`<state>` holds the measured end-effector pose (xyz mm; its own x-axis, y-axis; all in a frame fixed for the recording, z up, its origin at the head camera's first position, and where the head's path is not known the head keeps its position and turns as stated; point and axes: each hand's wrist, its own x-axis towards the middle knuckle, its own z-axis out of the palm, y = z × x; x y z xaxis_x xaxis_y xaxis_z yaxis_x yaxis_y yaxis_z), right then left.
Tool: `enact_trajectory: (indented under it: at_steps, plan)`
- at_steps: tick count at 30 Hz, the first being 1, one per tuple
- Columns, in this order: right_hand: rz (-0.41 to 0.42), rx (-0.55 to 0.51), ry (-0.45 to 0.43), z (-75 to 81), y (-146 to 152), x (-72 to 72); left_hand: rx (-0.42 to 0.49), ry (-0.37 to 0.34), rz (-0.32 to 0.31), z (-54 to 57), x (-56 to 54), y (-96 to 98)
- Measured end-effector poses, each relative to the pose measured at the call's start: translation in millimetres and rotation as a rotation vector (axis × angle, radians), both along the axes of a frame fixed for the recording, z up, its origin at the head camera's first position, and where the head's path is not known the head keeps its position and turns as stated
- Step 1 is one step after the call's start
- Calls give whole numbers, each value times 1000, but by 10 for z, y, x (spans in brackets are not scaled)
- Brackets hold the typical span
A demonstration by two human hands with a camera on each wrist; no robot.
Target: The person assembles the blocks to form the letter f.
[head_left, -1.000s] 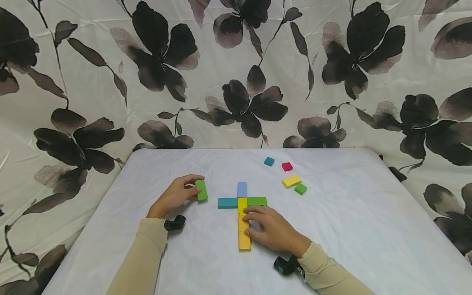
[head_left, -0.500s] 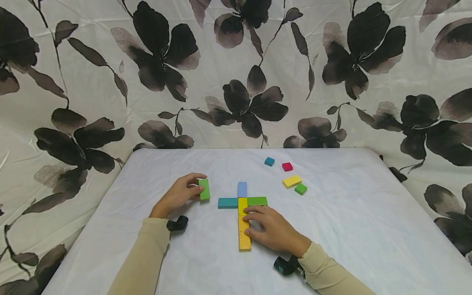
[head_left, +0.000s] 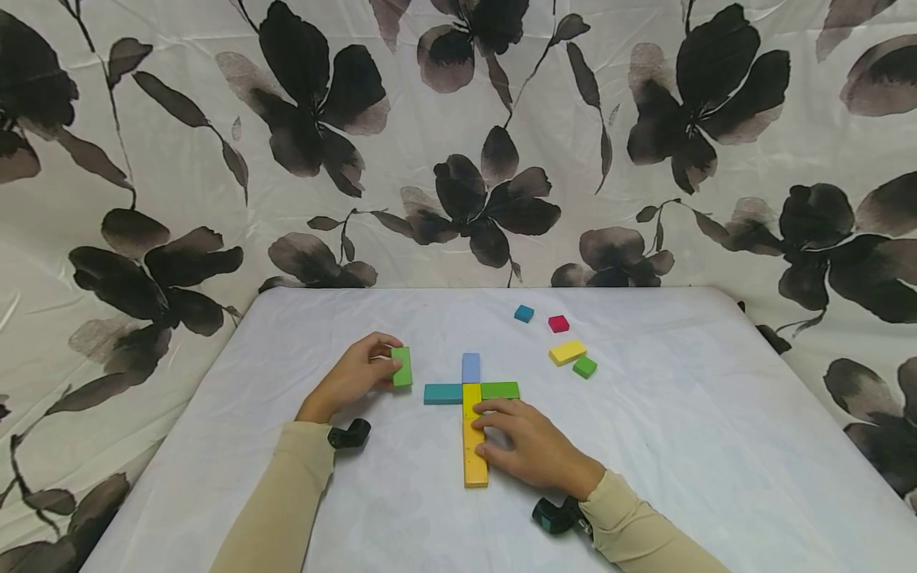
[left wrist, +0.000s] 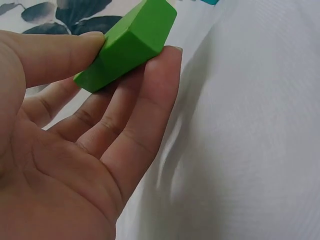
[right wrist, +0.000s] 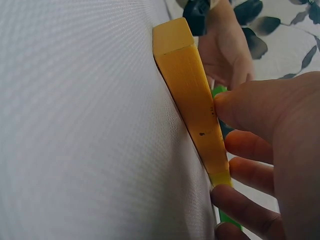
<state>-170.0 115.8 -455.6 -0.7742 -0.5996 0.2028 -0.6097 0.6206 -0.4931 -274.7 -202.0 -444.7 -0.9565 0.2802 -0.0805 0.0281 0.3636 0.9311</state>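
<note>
My left hand (head_left: 347, 376) pinches a green block (head_left: 403, 368) between thumb and fingertips, left of a cross-like layout of blocks. In the left wrist view, the green block (left wrist: 131, 42) sits tilted against the fingers. My right hand (head_left: 536, 447) rests its thumb and fingertips along the long amber block (head_left: 475, 471) and the yellow block (head_left: 470, 395) above it, its fingers loosely bent. A teal block (head_left: 442, 394) touches the yellow one on the left, a flat green block (head_left: 500, 390) on the right. The light blue block (head_left: 470, 368) tops the column.
Farther back on the white-covered table (head_left: 680, 414) lie a small blue block (head_left: 524, 313), a red block (head_left: 559, 324), a loose yellow block (head_left: 567, 352) and a small green block (head_left: 584, 367). A flower-patterned cloth (head_left: 458, 191) hangs behind.
My left hand has moved slightly to the right with the green block, closer to the layout. The right hand has stayed in place on the yellow column.
</note>
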Motion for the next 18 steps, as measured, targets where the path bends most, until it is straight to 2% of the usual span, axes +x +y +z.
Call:
enact_trajectory:
  at_steps: [6,18]
  plan:
    - [0,-1,-7,-4,-1,1,5,-4,14,-9,-6,31]
    - [-5,11,-2,10,-6,1,49,38,43,30,36,108]
